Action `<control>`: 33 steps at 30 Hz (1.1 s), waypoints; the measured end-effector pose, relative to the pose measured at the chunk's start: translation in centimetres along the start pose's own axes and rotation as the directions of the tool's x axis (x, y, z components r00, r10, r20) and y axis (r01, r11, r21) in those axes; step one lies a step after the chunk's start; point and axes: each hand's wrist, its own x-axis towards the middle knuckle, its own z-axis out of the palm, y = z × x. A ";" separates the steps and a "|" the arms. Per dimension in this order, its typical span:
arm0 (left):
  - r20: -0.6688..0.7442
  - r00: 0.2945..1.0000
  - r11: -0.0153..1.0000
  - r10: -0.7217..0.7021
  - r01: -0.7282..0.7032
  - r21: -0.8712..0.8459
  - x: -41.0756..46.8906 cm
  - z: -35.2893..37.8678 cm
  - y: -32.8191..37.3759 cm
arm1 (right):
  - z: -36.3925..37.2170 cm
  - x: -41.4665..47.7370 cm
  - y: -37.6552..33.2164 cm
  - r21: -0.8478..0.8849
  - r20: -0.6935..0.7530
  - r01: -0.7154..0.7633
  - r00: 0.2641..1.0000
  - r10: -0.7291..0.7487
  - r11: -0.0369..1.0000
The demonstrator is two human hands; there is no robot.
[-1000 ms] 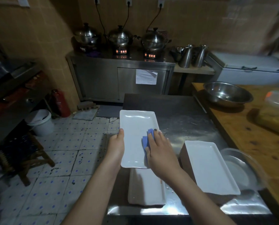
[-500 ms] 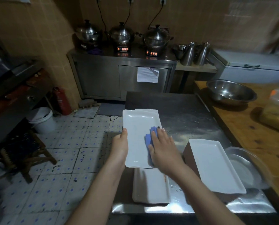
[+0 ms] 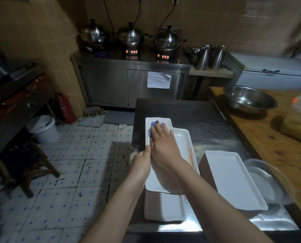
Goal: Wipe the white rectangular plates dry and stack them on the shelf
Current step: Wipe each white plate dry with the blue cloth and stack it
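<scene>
My left hand (image 3: 140, 163) grips the left edge of a white rectangular plate (image 3: 165, 120), holding it over the steel table (image 3: 209, 130). With straight fingers, my right hand (image 3: 162, 146) presses a blue cloth (image 3: 152, 126) onto the far end of that plate. A second white plate (image 3: 183, 143), with orange marks on its right rim, overlaps it askew on the right; I cannot tell which lies on top. Another white plate (image 3: 163, 208) lies flat on the table beneath my wrists. At the right a white plate (image 3: 233, 179) tops a dark stack.
A clear glass dish (image 3: 267, 179) sits by the stack at the table's right edge. The wooden counter (image 3: 277, 148) on the right carries a steel bowl (image 3: 249, 101). On the tiled floor to the left stand a white bucket (image 3: 42, 128) and a wooden stool (image 3: 23, 165).
My right hand has slid the blue cloth from the plate's middle up to its far end. The second plate now shows askew on the right. My left hand keeps its grip.
</scene>
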 end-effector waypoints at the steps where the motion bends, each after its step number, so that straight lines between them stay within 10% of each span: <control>1: -0.003 1.000 1.000 -0.004 0.004 -0.012 0.0 -0.2 0.0 | 0.0 0.2 -0.1 -0.006 0.018 0.047 0.999 -0.047 0.999; 14: -0.008 1.000 0.988 -0.004 0.002 -0.152 0.3 -1.3 0.2 | 0.0 -1.3 2.4 -0.041 0.018 -0.231 0.973 0.232 0.972; 22: -0.029 0.997 0.955 -0.066 0.054 -0.291 1.0 -0.7 0.7 | 0.2 -5.1 -3.1 0.126 0.111 -0.068 0.992 0.054 0.990; 33: -0.075 0.994 0.964 -0.083 0.061 -0.259 1.2 -0.9 0.3 | 0.2 -7.5 -0.4 -0.076 0.192 -0.029 0.981 0.044 0.997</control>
